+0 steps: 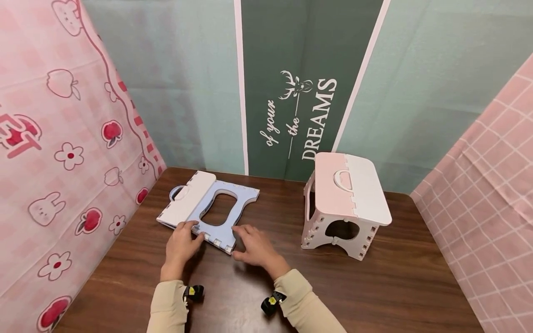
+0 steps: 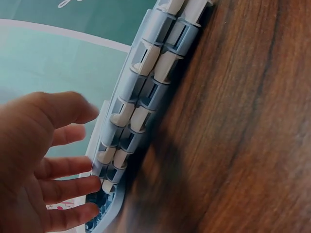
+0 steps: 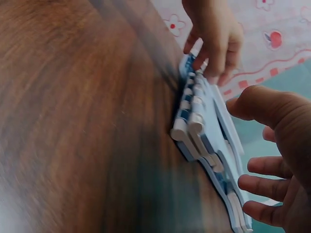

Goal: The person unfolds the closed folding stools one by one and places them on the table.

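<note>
Folded stool (image 1: 216,231) on table (image 1: 233,296); near edge between left fingers (image 1: 190,224), right fingers (image 1: 243,230).

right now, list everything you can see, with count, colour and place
folded stool: 1, blue and white, flat on table, left
standing stool: 1, pink and white, table, right
table: 1, brown, below
backdrop: 1, greens with white lettering, behind
patterned cloth: 1, pink and white, left
grid cloth: 1, pink, right
wrist straps: 2, black, at cuffs
sleeves: 2, beige, front
left hand, right hand: 1 each, folded stool's near side
</note>
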`<state>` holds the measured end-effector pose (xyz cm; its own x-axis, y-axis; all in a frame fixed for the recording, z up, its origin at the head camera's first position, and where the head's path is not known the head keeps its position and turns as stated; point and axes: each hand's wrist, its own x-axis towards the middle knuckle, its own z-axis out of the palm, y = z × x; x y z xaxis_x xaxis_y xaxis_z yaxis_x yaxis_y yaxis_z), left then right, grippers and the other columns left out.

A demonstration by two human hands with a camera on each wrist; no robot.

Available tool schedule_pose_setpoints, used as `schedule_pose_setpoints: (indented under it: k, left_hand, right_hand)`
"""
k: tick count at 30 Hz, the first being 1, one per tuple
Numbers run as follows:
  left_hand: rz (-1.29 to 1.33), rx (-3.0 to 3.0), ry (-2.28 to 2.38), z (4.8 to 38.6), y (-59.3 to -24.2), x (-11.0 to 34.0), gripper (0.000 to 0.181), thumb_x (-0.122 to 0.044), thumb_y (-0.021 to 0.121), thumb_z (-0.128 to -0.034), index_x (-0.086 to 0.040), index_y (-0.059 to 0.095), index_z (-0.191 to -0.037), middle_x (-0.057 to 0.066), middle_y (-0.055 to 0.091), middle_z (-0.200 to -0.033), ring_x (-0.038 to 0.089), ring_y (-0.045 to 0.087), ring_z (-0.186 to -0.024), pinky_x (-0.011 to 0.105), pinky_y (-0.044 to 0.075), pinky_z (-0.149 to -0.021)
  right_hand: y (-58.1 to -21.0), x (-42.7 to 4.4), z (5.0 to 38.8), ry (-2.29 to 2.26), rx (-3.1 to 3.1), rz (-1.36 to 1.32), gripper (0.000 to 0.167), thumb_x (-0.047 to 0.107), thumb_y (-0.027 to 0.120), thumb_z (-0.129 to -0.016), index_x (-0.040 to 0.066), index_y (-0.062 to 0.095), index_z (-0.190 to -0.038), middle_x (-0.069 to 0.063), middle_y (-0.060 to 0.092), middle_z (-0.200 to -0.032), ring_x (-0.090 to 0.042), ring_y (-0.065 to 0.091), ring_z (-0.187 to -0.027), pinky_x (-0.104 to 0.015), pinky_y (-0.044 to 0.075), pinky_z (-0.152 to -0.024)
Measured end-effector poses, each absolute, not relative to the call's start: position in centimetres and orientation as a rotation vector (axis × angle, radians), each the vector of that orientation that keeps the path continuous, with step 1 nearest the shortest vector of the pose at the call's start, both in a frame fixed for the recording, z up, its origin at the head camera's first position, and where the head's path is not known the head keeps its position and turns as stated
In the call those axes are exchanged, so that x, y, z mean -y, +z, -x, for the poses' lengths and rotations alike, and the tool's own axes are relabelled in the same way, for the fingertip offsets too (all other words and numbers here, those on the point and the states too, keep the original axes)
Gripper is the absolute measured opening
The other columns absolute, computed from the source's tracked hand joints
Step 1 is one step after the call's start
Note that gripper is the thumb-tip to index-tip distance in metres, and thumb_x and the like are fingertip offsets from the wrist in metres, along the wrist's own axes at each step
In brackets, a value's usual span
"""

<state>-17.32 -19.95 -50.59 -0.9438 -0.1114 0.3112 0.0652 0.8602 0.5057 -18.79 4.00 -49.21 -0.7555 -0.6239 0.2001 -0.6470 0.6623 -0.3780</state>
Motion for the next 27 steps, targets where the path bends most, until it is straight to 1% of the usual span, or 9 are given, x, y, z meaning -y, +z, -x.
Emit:
schedule_pose_setpoints:
  k: [5, 9, 14, 18, 22, 27]
  left_hand:
    - [-0.154, 2.613, -0.838, 17.4, -51.1, 19.9, 0.035, -0.014, 0.069, -0.0757, 0.004, 0.061, -0.105, 0.027, 0.053, -0.1, 0.049, 0.054, -0.087, 0.057, 0.042, -0.073]
    - [-0.247, 2.555, -0.855, 17.3, -51.7, 20.1, 0.036, -0.012, 0.07, -0.0744, 0.006, 0.059, -0.103, 0.029, 0.053, -0.099, 0.051, 0.053, -0.088, 0.057, 0.041, -0.073]
    - [-0.318, 2.525, -0.857, 17.3, -52.0, 20.7, 0.035, -0.013, 0.07, -0.0757, 0.005, 0.058, -0.104, 0.03, 0.052, -0.102, 0.051, 0.052, -0.09, 0.059, 0.041, -0.073]
    - [-0.364, 2.535, -0.858, 17.3, -51.7, 21.2, 0.033, -0.013, 0.069, -0.0772, 0.004, 0.058, -0.103, 0.029, 0.05, -0.101, 0.051, 0.052, -0.089, 0.059, 0.04, -0.072]
    - [-0.418, 2.55, -0.855, 17.2, -51.4, 21.8, 0.029, -0.014, 0.067, -0.0785, 0.003, 0.058, -0.101, 0.027, 0.05, -0.102, 0.05, 0.052, -0.089, 0.058, 0.04, -0.072]
    - [-0.495, 2.536, -0.857, 17.2, -51.0, 22.6, 0.031, -0.015, 0.067, -0.0782, 0.002, 0.055, -0.102, 0.028, 0.046, -0.104, 0.05, 0.049, -0.091, 0.058, 0.038, -0.071]
  right_hand:
    - [-50.0, -3.2, 18.7, 0.671, 2.789, -1.088, 0.066, 0.034, 0.07, -0.076, 0.01, 0.048, -0.134, -0.008, 0.052, -0.121, -0.024, 0.051, -0.109, -0.042, 0.043, -0.087]
    - [-50.6, -2.8, 18.7, 0.708, 2.749, -1.109, 0.067, 0.031, 0.07, -0.075, 0.006, 0.047, -0.132, -0.011, 0.053, -0.119, -0.026, 0.052, -0.107, -0.041, 0.043, -0.087]
    - [-51.2, -2.4, 18.6, 0.71, 2.734, -1.117, 0.068, 0.031, 0.07, -0.074, 0.003, 0.046, -0.131, -0.014, 0.053, -0.117, -0.027, 0.052, -0.105, -0.042, 0.043, -0.085]
    - [-51.5, -2.0, 18.5, 0.684, 2.775, -1.093, 0.071, 0.032, 0.071, -0.073, 0.004, 0.045, -0.133, -0.013, 0.053, -0.119, -0.027, 0.052, -0.107, -0.041, 0.043, -0.086]
    - [-51.8, -1.6, 18.4, 0.676, 2.784, -1.051, 0.073, 0.029, 0.072, -0.072, 0.004, 0.044, -0.134, -0.011, 0.054, -0.117, -0.025, 0.053, -0.105, -0.038, 0.043, -0.086]
    - [-52.1, -1.1, 18.3, 0.737, 2.79, -0.976, 0.076, 0.029, 0.073, -0.072, 0.003, 0.041, -0.136, -0.013, 0.054, -0.117, -0.027, 0.053, -0.104, -0.04, 0.044, -0.086]
